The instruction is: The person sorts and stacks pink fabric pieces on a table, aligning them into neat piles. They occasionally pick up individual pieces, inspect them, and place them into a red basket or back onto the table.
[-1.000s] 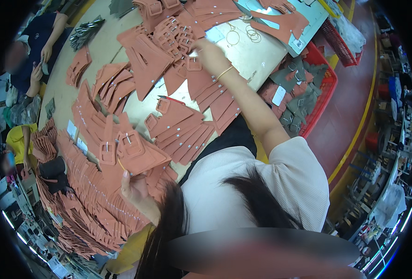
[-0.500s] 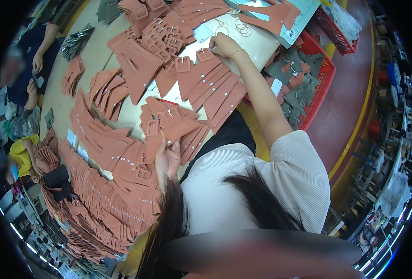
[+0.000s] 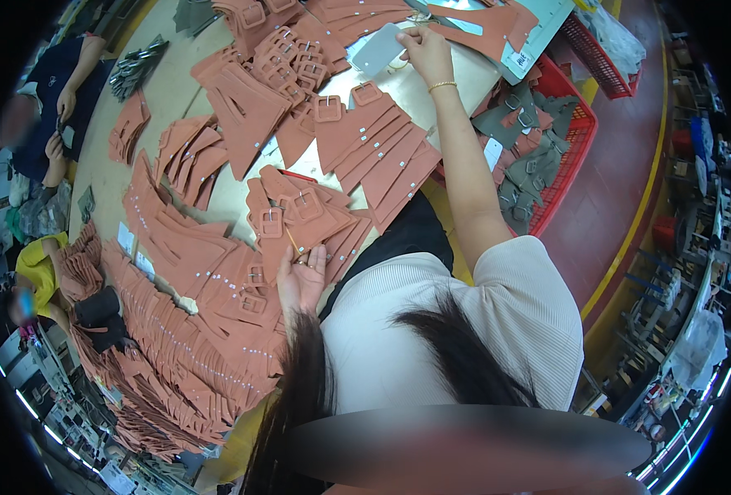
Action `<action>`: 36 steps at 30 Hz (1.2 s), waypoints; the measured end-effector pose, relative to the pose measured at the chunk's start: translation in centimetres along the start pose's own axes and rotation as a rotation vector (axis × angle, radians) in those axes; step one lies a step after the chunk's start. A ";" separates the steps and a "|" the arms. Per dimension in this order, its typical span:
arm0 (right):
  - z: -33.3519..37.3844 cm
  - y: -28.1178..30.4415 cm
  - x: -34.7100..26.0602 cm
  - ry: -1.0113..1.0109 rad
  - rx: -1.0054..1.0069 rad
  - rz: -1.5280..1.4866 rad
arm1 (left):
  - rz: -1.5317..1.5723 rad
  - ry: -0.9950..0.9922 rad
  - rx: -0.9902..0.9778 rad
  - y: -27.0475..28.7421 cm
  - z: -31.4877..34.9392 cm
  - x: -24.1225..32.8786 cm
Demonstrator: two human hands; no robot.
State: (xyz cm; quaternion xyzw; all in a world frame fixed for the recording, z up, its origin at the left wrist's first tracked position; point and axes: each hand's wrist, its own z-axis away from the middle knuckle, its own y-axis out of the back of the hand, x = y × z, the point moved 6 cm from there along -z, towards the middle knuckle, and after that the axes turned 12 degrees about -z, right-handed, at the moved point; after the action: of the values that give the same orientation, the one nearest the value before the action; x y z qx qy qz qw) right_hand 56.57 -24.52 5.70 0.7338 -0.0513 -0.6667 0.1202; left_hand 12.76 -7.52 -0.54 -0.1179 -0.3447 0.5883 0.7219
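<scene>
My right hand (image 3: pixel 425 56) reaches to the far part of the table and pinches a pale, rounded card tag (image 3: pixel 378 51) by its right edge. Closer to me, my left hand (image 3: pixel 302 285), palm up with bent fingers, is at the near edge of a bundle of terracotta fabric pieces (image 3: pixel 320 227) with covered square buckles, and seems to grip it. A thin yellow-orange strip (image 3: pixel 293 240) shows beside those fingers; what it is I cannot make out. Between the hands lies a fanned row of similar buckled pieces (image 3: pixel 373 140).
Terracotta stacks (image 3: pixel 167 355) cover the table's left side. A red crate (image 3: pixel 576 157) holding grey-green and terracotta pieces stands at the right, with another red crate (image 3: pixel 600 54) beyond it. Two other people work at the left, one in dark clothes (image 3: pixel 47 107) and one in yellow (image 3: pixel 39 272).
My right hand has moved slightly away from me and to the right, and now lifts the pale tag. My left hand stays at the bundle, its fingers a little straighter.
</scene>
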 end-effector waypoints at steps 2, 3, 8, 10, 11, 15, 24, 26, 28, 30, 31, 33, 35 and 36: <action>0.0 0.4 -0.5 0.001 0.023 0.010 | 0.013 0.005 -0.011 0.1 0.0 0.0; 0.1 0.6 -0.6 -0.007 0.047 -0.037 | -0.002 0.008 -0.006 0.3 0.0 0.0; 1.1 -0.4 -2.5 0.035 0.000 -0.557 | 0.058 0.016 -0.018 0.4 -0.2 0.0; 2.9 -2.5 -3.6 -0.010 -0.255 -0.683 | 0.081 0.029 -0.044 0.3 -0.2 -0.2; 3.9 -3.7 -4.1 -0.052 -0.368 -0.684 | 0.097 0.035 -0.036 0.3 -0.2 -0.2; 10.1 -7.9 -5.8 0.022 -0.591 -0.512 | 0.096 0.031 -0.067 -0.2 -0.1 -0.3; 20.2 -10.0 -3.8 -0.109 -0.907 0.080 | 0.077 -0.085 -0.028 -1.5 0.7 -0.4; 21.2 -9.8 -3.4 -0.143 -0.901 0.106 | 0.025 -0.121 -0.033 -1.8 0.8 -0.2; 22.3 -9.5 -3.7 -0.115 -0.907 0.057 | 0.003 -0.140 -0.042 -2.0 1.0 -0.1; 23.4 -9.2 -3.8 -0.136 -0.903 0.036 | -0.015 -0.151 -0.044 -2.2 1.1 -0.1; 24.1 -9.2 -3.8 -0.157 -0.884 0.013 | -0.019 -0.155 -0.041 -2.3 1.1 -0.2; 25.3 -9.1 -4.0 -0.149 -0.879 0.005 | -0.021 -0.164 -0.030 -2.3 1.0 -0.5; 26.1 -9.3 -4.3 -0.140 -0.869 -0.096 | -0.007 -0.176 -0.028 -2.4 0.9 -0.8; 26.4 -9.3 -3.8 -0.222 -0.844 -0.115 | -0.013 -0.166 -0.031 -2.5 0.8 -1.0</action>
State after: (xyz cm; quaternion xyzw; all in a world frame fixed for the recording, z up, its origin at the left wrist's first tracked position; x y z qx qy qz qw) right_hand 29.20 -17.52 4.94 0.5460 0.2538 -0.7098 0.3657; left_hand 14.07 -9.34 1.14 -0.0777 -0.4134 0.5858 0.6927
